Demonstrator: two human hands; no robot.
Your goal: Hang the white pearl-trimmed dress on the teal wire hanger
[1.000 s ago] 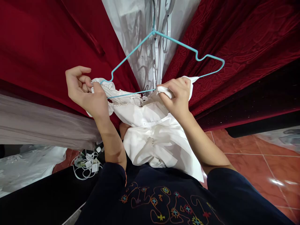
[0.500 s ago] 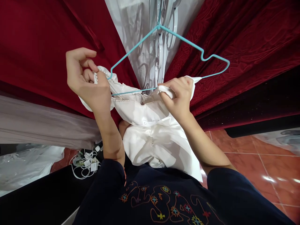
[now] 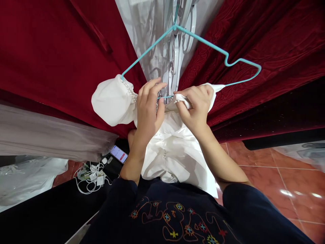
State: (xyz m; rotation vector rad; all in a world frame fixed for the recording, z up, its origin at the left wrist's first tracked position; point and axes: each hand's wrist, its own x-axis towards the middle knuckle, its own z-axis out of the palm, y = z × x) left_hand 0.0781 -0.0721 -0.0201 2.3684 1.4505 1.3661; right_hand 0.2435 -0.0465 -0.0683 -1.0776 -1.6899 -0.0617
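A white dress (image 3: 175, 152) with pearl-like beads along its neckline hangs in front of me, its skirt falling toward my lap. The light-blue hanger (image 3: 149, 51) holds it up, with a puffed sleeve (image 3: 111, 100) over the hanger's left end. My right hand (image 3: 196, 105) is closed on the dress's right shoulder, close to the hanger's lower bar. In front of the neckline, my left hand (image 3: 149, 105) has its fingers apart and appears to hold nothing. The hanger's right end (image 3: 257, 71) is bare. Both hands hide parts of the bodice.
Red drapes hang at the left (image 3: 63, 51) and right (image 3: 254, 34), with a white metal frame (image 3: 175, 57) between them. On the black surface at lower left lie a lit phone (image 3: 118, 154) and tangled white cables (image 3: 92, 178). Red floor tiles (image 3: 286, 176) show at right.
My left hand has let go of the left sleeve and moved right to the neckline. That sleeve now sits on the hanger's left end. My right hand keeps its hold.
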